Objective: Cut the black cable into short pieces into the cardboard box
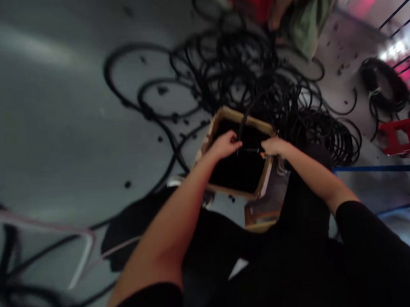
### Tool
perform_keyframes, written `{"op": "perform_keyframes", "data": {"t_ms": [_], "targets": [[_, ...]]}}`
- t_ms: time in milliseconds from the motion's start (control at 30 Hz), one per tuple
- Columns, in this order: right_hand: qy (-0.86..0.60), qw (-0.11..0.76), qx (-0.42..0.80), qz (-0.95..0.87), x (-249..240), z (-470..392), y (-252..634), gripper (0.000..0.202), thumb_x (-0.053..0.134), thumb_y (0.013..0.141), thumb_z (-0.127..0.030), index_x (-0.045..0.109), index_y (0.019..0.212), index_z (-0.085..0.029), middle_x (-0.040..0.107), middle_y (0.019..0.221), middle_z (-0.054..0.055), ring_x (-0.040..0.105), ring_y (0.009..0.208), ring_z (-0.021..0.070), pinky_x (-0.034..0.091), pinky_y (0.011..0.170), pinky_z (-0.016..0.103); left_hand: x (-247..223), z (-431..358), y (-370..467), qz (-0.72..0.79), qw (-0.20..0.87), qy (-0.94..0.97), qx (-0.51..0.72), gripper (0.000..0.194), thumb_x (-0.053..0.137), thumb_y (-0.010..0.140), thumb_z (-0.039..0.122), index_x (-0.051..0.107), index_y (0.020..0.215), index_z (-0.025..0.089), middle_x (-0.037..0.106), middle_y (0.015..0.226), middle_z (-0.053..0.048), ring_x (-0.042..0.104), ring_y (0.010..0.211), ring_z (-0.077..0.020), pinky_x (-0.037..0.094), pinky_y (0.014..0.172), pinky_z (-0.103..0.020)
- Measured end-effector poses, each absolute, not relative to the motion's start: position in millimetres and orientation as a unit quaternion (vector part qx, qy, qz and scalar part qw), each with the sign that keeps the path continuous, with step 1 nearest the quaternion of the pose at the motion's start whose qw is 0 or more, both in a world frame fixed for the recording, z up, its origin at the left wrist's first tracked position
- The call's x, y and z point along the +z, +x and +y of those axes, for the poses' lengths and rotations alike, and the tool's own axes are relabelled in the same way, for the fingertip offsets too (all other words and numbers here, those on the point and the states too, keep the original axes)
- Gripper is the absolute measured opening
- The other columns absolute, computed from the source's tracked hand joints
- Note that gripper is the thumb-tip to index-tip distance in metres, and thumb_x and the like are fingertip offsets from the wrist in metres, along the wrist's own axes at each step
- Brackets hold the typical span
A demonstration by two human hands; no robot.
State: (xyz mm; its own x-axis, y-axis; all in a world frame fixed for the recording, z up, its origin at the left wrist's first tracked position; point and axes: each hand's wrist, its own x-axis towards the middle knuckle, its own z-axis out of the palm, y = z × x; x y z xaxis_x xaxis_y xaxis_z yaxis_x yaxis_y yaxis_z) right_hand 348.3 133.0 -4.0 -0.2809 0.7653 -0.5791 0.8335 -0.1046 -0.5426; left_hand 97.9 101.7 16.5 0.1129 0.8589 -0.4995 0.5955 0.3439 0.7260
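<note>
My left hand [228,143] is closed around the end of a black hose [246,115], which curves down from the pile behind the box. My right hand [273,147] is closed on a thin tool with an orange part [262,155]; blur hides its exact kind. The tool's slim shaft points left toward the hose end, and I cannot tell whether they touch. Both hands are over an open cardboard box [228,189] between my legs. The inside of the box looks dark, filled with small black matter too blurred to make out.
A large tangle of black hose [227,64] covers the floor beyond the box. Small black bits lie scattered around it. A hose coil [384,84] and a red stool [403,135] are at the right. Another red stool [253,0] stands at the far side, beside a green-grey sack [310,26].
</note>
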Motion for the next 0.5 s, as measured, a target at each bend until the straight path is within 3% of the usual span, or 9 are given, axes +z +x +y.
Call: {"op": "perform_keyframes", "data": {"t_ms": [67, 133, 333, 500], "targets": [[0.594, 0.018, -0.429, 0.680, 18, 121, 351, 0.061, 0.110, 0.048, -0.004, 0.054, 0.054, -0.026, 0.046, 0.048, -0.004, 0.073, 0.073, 0.0274, 0.054, 0.076, 0.034, 19, 97, 98, 0.647, 0.484, 0.565, 0.166, 0.035, 0.090, 0.095, 0.015, 0.058, 0.086, 0.024, 0.065, 0.077, 0.004, 0.070, 0.090, -0.0227, 0.057, 0.089, -0.030], [0.592, -0.022, -0.420, 0.688, 33, 109, 356, 0.056, 0.115, 0.057, -0.017, 0.059, 0.063, -0.026, 0.052, 0.055, -0.005, 0.065, 0.068, 0.0217, 0.048, 0.073, 0.031, 23, 94, 98, 0.634, 0.497, 0.561, 0.190, 0.038, 0.092, 0.089, 0.018, 0.055, 0.085, 0.025, 0.064, 0.073, 0.003, 0.070, 0.082, -0.0237, 0.056, 0.080, -0.030], [0.567, -0.137, -0.478, 0.657, 40, 61, 371, 0.044, 0.108, 0.080, -0.043, 0.069, 0.088, -0.025, 0.069, 0.074, -0.005, 0.061, 0.071, 0.0161, 0.045, 0.072, 0.029, 34, 85, 110, 0.606, 0.550, 0.515, 0.254, 0.030, 0.080, 0.098, 0.021, 0.053, 0.111, 0.025, 0.072, 0.080, 0.002, 0.073, 0.077, -0.0198, 0.057, 0.073, -0.027], [0.556, -0.230, -0.555, 0.575, 34, 44, 366, 0.056, 0.111, 0.071, -0.054, 0.069, 0.092, -0.024, 0.074, 0.075, -0.003, 0.068, 0.073, 0.0183, 0.050, 0.073, 0.030, 43, 86, 128, 0.620, 0.527, 0.512, 0.277, 0.027, 0.076, 0.102, 0.015, 0.056, 0.118, 0.024, 0.068, 0.079, 0.004, 0.066, 0.071, -0.0173, 0.051, 0.071, -0.026]]}}
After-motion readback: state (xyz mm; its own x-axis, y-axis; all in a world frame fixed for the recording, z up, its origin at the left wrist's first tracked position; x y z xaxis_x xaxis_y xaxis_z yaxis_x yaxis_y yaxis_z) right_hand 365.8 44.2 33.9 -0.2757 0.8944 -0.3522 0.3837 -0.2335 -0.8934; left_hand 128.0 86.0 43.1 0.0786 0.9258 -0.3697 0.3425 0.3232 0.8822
